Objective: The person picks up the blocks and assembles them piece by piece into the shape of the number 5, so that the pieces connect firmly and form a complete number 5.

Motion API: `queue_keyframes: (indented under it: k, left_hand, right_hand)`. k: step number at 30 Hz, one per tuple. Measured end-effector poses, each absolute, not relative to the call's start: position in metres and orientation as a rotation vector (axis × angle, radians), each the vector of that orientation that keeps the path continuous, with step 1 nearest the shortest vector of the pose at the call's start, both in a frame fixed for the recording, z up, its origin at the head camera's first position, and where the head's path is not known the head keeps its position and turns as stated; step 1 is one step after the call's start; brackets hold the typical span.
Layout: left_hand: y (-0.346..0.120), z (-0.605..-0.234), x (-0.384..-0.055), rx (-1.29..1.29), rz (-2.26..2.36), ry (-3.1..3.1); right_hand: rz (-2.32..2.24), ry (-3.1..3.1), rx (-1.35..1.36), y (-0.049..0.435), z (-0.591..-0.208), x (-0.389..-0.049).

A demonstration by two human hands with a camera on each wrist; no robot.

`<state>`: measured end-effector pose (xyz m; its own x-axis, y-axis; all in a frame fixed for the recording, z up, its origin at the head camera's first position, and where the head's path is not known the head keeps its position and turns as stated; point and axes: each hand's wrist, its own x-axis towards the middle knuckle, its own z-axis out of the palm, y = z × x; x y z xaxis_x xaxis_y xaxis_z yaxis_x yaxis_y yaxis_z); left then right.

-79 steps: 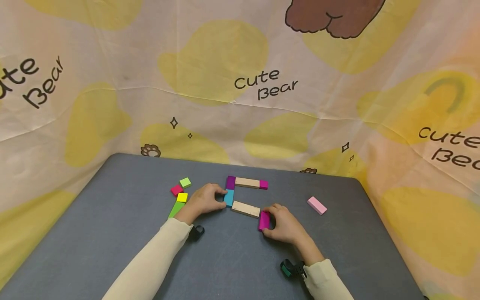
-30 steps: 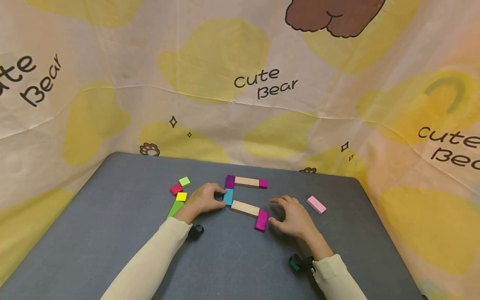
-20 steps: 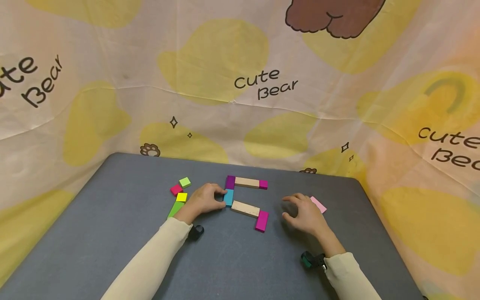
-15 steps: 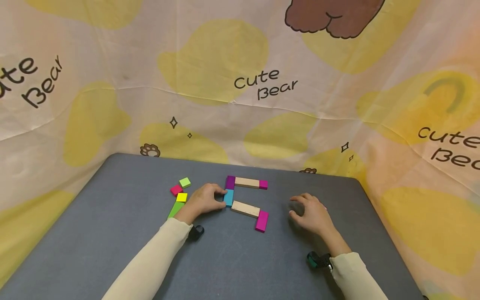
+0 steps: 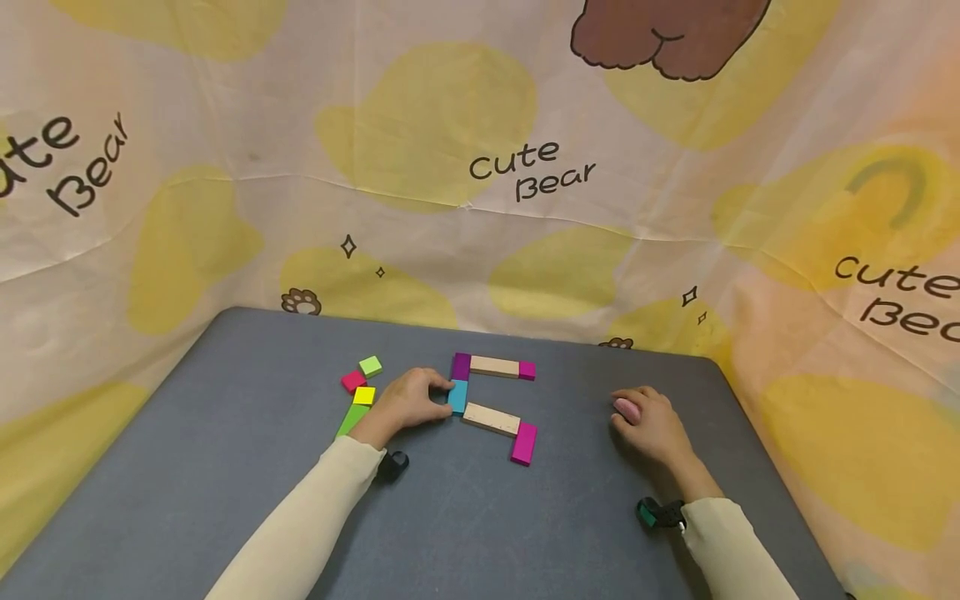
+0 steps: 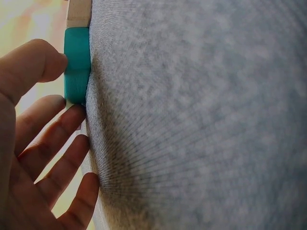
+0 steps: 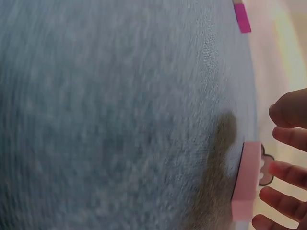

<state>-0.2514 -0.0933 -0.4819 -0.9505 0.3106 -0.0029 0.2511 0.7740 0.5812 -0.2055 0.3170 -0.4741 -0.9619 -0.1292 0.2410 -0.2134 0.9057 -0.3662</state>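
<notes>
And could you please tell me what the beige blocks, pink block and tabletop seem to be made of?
Beige blocks: probably bare wood, matte and pale tan, the nearer one flecked. Pink block: perhaps painted wood; smooth, even colour, no grain showing. Tabletop: seemingly cloth-covered, matte, with a woven-looking surface.

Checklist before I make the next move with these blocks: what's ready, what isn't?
1. Left hand pinching the blue block: ok.
2. Right hand positioned at the pink block: ok.
3. Pink block firmly gripped: not ok; the right hand looks open in the right wrist view.
4. Near magenta block set at the right end of the near wooden block: ok.
5. Near wooden block touching the blue block: cannot tell; their corners nearly meet.
6. No loose block between the pink block and the near magenta block: ok.
</notes>
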Motion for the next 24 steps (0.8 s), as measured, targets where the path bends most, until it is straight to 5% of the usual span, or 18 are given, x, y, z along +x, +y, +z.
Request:
queue_keyframes:
  k: [24]
  left_hand:
    - [-0.092, -0.481, -0.252, 0.423, 0.922, 2.866]
  right_hand:
    - [0.568, -2.92, 0.294, 0.328, -0.478, -0.216]
